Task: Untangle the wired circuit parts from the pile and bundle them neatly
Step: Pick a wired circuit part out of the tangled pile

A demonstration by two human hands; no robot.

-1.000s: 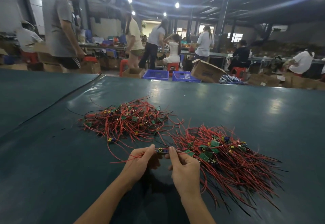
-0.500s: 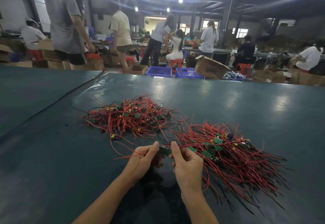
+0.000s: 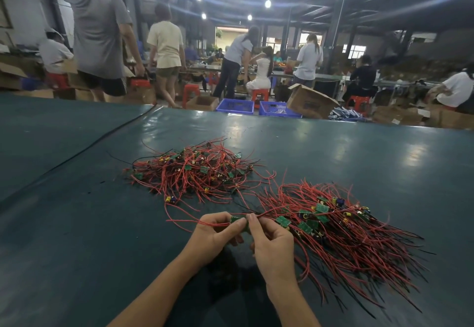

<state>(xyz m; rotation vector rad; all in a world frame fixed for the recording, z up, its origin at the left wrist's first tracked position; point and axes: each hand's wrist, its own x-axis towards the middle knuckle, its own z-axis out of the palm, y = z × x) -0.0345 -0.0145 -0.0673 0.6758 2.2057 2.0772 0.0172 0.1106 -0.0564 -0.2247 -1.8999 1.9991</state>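
A tangled pile [image 3: 195, 172] of red-wired green circuit parts lies on the dark green table [image 3: 77, 237] ahead of me. To its right, an aligned bundle [image 3: 341, 229] of the same parts fans out with wires trailing right and toward me. My left hand [image 3: 215, 234] and my right hand [image 3: 272, 244] meet just left of the bundle, both pinching one small green circuit board [image 3: 237, 220]. Its red wires run left past my left hand and right into the bundle. Most of the board is hidden by my fingertips.
A dark seam or cable [image 3: 89, 144] crosses the table diagonally at the left. Beyond the far table edge stand blue crates [image 3: 234, 106], an open cardboard box [image 3: 310, 101], red stools and several people working or walking.
The view has shifted slightly. My hands stay together near the bundle; the board pinched between them has been turned, and my fingertips have closed in over it.
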